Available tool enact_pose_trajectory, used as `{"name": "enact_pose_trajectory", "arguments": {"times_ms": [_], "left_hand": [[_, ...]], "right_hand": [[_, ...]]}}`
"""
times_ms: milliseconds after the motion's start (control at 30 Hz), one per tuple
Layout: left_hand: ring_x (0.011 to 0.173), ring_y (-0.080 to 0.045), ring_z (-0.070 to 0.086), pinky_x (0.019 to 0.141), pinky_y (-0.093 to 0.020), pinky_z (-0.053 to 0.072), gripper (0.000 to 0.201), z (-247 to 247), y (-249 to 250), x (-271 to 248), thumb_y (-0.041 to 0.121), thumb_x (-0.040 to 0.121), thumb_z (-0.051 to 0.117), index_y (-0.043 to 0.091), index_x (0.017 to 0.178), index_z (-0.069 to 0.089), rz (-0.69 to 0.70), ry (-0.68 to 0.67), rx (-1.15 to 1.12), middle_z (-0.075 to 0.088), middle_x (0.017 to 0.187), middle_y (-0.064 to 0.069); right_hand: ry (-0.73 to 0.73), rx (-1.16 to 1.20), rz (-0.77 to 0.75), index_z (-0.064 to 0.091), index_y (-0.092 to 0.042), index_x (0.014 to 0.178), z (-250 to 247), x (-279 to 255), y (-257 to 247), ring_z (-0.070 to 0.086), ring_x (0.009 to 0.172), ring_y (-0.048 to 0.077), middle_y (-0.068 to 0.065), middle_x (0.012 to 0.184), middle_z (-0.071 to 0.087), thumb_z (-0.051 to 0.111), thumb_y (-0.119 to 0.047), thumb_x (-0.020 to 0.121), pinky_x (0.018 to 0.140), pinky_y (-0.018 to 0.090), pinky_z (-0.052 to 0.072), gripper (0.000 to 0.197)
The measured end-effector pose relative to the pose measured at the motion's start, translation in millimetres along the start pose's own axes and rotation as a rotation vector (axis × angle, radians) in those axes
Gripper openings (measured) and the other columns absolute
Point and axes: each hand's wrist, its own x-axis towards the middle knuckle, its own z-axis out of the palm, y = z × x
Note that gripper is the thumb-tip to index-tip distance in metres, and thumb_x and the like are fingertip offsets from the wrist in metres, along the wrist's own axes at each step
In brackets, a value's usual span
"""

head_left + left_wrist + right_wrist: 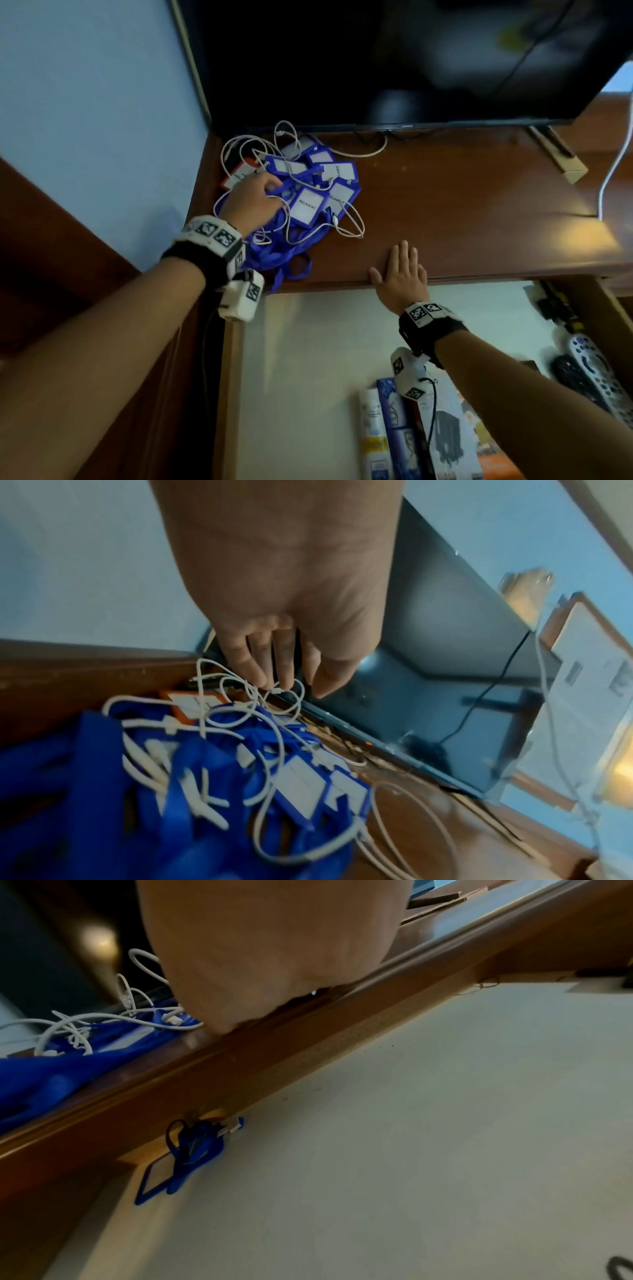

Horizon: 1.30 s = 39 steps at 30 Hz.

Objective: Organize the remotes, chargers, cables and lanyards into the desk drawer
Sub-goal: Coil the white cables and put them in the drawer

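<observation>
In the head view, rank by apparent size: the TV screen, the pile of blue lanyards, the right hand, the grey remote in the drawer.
1. TV screen, by far the largest.
2. Pile of blue lanyards.
3. Right hand and grey remote: they look alike; the remote is partly cut off, so unranked.

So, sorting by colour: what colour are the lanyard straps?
Blue fabric lanyard straps, clearest in the head view.

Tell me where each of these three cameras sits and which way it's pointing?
Head: worn on the head, looking down at the desk top, the open drawer and both forearms.
Left wrist: looks along the left hand at the blue lanyards and white cables.
Right wrist: looks along the right hand, flat on the desk's front edge, into the drawer.
All three views share the lanyard and cable pile.
</observation>
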Motion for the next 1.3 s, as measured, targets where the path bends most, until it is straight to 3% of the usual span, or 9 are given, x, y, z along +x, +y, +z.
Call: {"name": "enact_pose_trajectory", "arguments": {"times_ms": [167, 267, 400, 533, 700, 867, 1033, 1167, 1300], "left_hand": [[0.12, -0.029, 0.052, 0.095, -0.035, 0.046, 0.066, -4.5, -22.3, 33.0, 0.023, 0.085, 0.067, 0.018, 0.144, 0.036, -0.133, -0.255, 0.134, 0.043, 0.145, -0.009], [0.128, -0.032, 0.044, 0.103, -0.037, 0.039, 0.069, 4.5, -29.3, 33.6, 0.029, 0.089, 0.062, 0.017, 0.147, 0.028, -0.2, -0.341, 0.196, 0.04, 0.148, -0.01], [0.125, -0.034, 0.045, 0.106, -0.038, 0.029, 0.056, 15.4, -37.0, 32.1, 0.033, 0.09, 0.06, 0.013, 0.139, 0.041, -0.156, -0.289, 0.379, 0.052, 0.134, -0.015], [0.122, -0.039, 0.045, 0.101, -0.045, 0.038, 0.05, 13.8, -40.3, 31.9, 0.046, 0.09, 0.054, 0.019, 0.131, 0.048, -0.229, -0.25, 0.416, 0.048, 0.134, -0.018], [0.117, -0.035, 0.053, 0.096, -0.038, 0.041, 0.029, -7.6, -9.2, 23.5, 0.02, 0.099, 0.041, 0.008, 0.113, 0.064, -0.227, -0.228, 0.257, 0.057, 0.126, -0.014], [0.098, -0.031, 0.061, 0.087, -0.037, 0.047, 0.024, -40.0, 40.1, 14.8, 0.02, 0.097, 0.043, 0.017, 0.092, 0.066, -0.191, -0.035, -0.013, 0.064, 0.103, -0.011], [0.077, -0.017, 0.056, 0.077, -0.03, 0.045, 0.026, -71.8, 104.0, 3.8, 0.022, 0.096, 0.042, 0.028, 0.086, 0.065, -0.108, 0.222, -0.215, 0.062, 0.088, -0.002], [0.084, -0.022, 0.061, 0.072, -0.031, 0.046, 0.026, -74.6, 162.9, -16.6, 0.027, 0.099, 0.041, 0.02, 0.099, 0.066, 0.039, 0.343, -0.172, 0.066, 0.096, -0.005], [0.089, -0.017, 0.058, 0.07, -0.024, 0.041, 0.026, -58.9, 211.2, -40.9, 0.027, 0.1, 0.042, 0.018, 0.107, 0.065, 0.282, 0.355, -0.036, 0.059, 0.106, -0.003]], "right_hand": [[-0.06, -0.066, -0.013, -0.005, -0.011, 0.154, -8.8, -0.4, 4.1, -0.012, 0.149, 0.024, 0.006, 0.161, -0.015, 0.02, -0.061, 0.097, 0.12, 0.043, 0.004, 0.079], [-0.093, -0.074, -0.017, -0.005, -0.013, 0.154, -13.1, 0.0, 4.9, -0.012, 0.149, 0.023, 0.005, 0.161, -0.015, 0.022, -0.062, 0.097, 0.12, 0.043, 0.005, 0.08], [-0.126, -0.058, -0.028, -0.006, -0.013, 0.154, -18.1, 2.4, 6.5, -0.013, 0.149, 0.023, 0.004, 0.161, -0.017, 0.025, -0.062, 0.096, 0.12, 0.043, 0.005, 0.082], [-0.154, -0.041, -0.057, -0.007, -0.014, 0.154, -21.2, 3.3, 12.1, -0.014, 0.148, 0.023, 0.003, 0.161, -0.018, 0.029, -0.062, 0.096, 0.12, 0.044, 0.006, 0.084], [-0.176, -0.082, -0.121, -0.009, -0.015, 0.154, -26.0, 2.9, 18.9, -0.014, 0.148, 0.023, 0.004, 0.16, -0.02, 0.038, -0.062, 0.093, 0.119, 0.044, 0.007, 0.09], [-0.258, -0.073, -0.177, 0.002, -0.015, 0.155, -45.1, 6.3, 27.8, -0.006, 0.15, 0.024, 0.005, 0.162, -0.013, 0.052, -0.051, 0.092, 0.119, 0.045, 0.016, 0.088], [-0.266, 0.272, -0.119, 0.042, -0.008, 0.14, -108.4, 13.4, 12.9, 0.048, 0.127, 0.029, 0.014, 0.143, 0.047, 0.059, -0.043, 0.092, 0.097, 0.033, 0.042, 0.062], [-0.027, 0.645, -0.239, 0.025, -0.014, 0.148, -173.6, 0.7, -10.1, 0.042, 0.132, 0.028, 0.014, 0.151, 0.034, 0.071, -0.042, 0.084, 0.1, 0.034, 0.041, 0.084], [0.126, 0.706, -0.555, 0.013, -0.018, 0.152, -225.5, -28.5, -38.4, 0.029, 0.14, 0.025, 0.009, 0.157, 0.02, 0.075, -0.039, 0.08, 0.109, 0.035, 0.033, 0.098]]}}
